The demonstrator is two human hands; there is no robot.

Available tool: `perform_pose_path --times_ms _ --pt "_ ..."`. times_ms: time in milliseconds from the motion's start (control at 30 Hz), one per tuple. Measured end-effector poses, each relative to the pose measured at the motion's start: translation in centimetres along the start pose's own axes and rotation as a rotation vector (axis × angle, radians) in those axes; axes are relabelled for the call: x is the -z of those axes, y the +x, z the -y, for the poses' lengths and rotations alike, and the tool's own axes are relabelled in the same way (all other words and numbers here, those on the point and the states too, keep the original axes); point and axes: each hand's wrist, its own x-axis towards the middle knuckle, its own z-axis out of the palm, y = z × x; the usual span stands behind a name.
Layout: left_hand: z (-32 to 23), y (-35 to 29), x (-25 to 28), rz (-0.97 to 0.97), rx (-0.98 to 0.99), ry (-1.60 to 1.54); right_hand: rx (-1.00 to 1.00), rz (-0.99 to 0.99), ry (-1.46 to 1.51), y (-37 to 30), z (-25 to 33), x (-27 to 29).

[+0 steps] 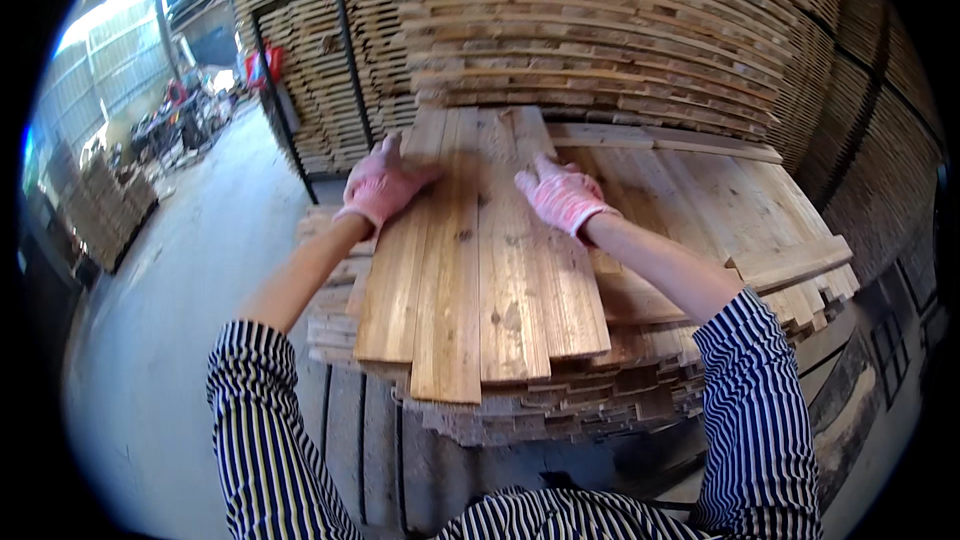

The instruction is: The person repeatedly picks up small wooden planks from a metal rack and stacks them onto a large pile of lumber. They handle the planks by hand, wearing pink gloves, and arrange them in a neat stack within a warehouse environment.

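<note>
Four wooden boards (447, 270) lie side by side lengthwise on top of a stack of planks, their near ends uneven. My left hand (383, 185), in a pink-and-white knit glove, rests at their left edge with fingers apart and thumb reaching over the top. On the right side of the same boards lies my right hand (563, 198), gloved alike, its fingers stretched out toward the far left. Neither hand is wrapped round a board. To the right, more wide boards (700, 190) form a lower layer, with a loose plank (795, 262) across their near right end.
Tall stacks of slatted wood (590, 30) rise right behind the boards. A dark metal frame (300, 100) stands at the far left of the pile. Concrete floor (180, 270) runs along the left, with clutter (185, 125) farther back. Dark rails (362, 440) lie below the pile.
</note>
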Motion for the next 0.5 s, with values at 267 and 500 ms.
perform_pose_path --times_ms 267,500 --pt "-0.6 -1.9 0.7 0.476 0.401 -0.650 -0.188 -0.026 0.266 -0.1 -1.4 0.6" --pt "2.4 0.6 -1.8 0.605 0.288 -0.890 0.105 -0.057 0.068 2.6 -5.4 -2.8"
